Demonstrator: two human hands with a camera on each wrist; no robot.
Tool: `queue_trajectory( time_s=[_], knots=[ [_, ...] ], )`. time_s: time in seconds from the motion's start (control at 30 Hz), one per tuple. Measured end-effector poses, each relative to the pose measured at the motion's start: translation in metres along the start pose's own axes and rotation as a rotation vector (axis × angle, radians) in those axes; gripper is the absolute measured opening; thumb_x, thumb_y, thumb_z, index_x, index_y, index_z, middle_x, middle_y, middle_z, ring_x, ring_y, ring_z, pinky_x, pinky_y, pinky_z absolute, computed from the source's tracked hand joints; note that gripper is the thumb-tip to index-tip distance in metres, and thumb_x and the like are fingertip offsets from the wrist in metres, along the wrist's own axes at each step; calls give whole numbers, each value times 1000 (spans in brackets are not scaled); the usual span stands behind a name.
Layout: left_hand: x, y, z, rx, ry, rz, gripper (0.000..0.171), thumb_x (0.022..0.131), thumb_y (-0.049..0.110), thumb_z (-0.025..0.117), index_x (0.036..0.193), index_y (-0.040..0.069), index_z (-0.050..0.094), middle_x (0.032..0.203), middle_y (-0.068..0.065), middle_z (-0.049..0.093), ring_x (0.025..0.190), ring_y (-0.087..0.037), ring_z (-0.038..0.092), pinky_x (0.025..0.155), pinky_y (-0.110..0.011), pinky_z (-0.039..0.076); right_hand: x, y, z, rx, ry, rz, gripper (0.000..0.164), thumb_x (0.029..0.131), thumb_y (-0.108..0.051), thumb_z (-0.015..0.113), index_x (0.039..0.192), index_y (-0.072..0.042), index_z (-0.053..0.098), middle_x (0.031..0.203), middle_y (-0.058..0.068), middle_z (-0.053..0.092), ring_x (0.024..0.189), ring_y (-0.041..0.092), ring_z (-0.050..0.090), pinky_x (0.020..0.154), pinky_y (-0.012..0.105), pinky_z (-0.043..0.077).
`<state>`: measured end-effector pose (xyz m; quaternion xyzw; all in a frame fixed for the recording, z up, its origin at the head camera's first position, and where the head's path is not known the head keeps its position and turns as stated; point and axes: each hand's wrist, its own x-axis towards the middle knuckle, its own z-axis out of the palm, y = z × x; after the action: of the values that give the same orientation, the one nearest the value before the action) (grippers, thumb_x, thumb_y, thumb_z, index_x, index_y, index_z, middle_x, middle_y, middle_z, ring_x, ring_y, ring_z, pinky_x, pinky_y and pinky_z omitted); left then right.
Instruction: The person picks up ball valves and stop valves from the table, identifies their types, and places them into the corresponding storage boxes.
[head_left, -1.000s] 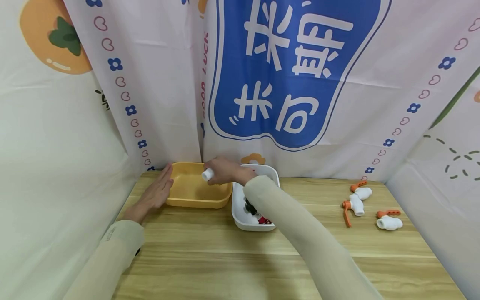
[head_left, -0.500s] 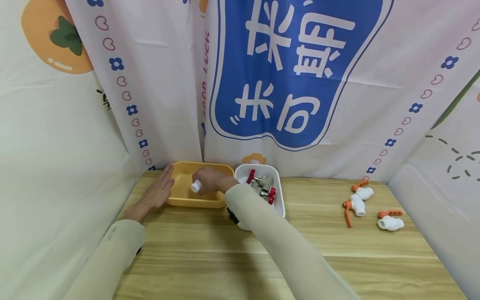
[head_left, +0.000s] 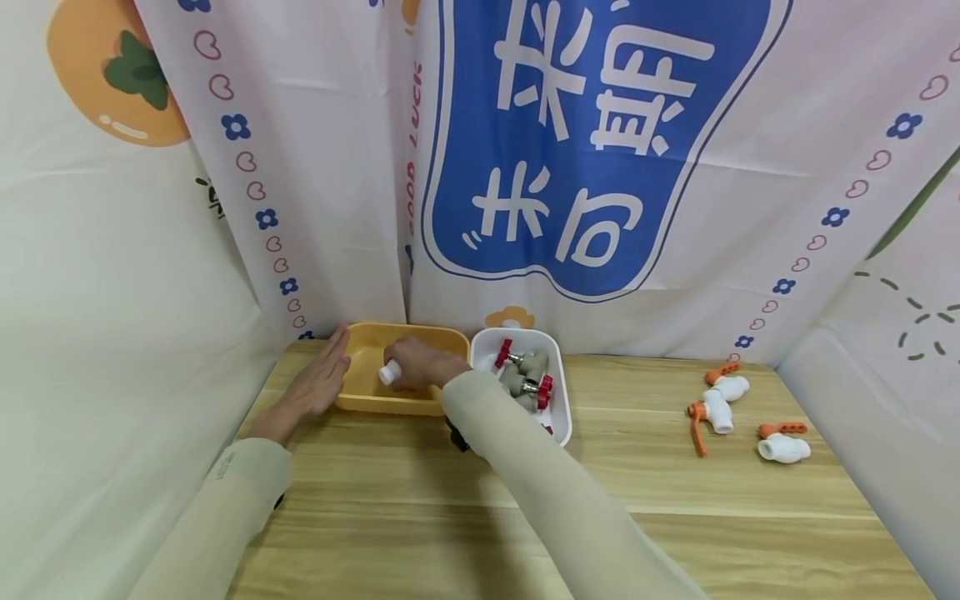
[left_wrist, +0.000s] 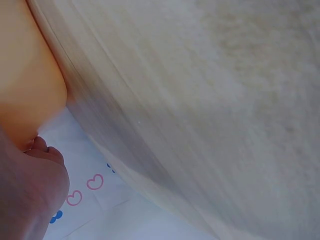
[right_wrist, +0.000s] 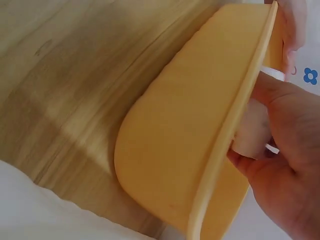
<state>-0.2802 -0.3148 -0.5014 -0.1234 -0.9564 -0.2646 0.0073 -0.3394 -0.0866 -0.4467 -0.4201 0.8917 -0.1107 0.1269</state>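
My right hand [head_left: 420,363] is inside the yellow tray [head_left: 397,407] and grips a white ball valve [head_left: 390,372]. One round end of the valve pokes out past the fingers, and its handle is hidden. In the right wrist view the fingers and thumb curl round the white body [right_wrist: 252,130], just beyond the tray's rim. My left hand [head_left: 315,385] rests with straight fingers against the tray's left side. In the left wrist view, part of the left hand [left_wrist: 35,182] shows beside the tray's wall [left_wrist: 30,75].
A white bin [head_left: 558,367] beside the tray holds several grey valves [head_left: 517,381] with red handles. Three white valves with orange handles lie at the right: one at the back [head_left: 729,387], one beside it [head_left: 718,412], and one nearer the edge [head_left: 784,449]. Printed cloth [head_left: 345,208] hangs behind the table.
My right hand has moved left and down into the yellow tray with the white ball valve, uncovering the valves in the white bin. My left hand has stayed at the tray's side.
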Motion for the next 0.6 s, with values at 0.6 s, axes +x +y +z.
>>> queue_trajectory(
  time_s=[0.6],
  knots=[
    [4,-3,1,19,-20,-7,62,116,28,18,167,-3,-1,177,-21,-7,162,-45,1,130,-62,9,-11,-4,-28,-102,44,20,56,106,-35,67,155,-14,52,147,8,54,125,18,57,113,30,49]
  ],
)
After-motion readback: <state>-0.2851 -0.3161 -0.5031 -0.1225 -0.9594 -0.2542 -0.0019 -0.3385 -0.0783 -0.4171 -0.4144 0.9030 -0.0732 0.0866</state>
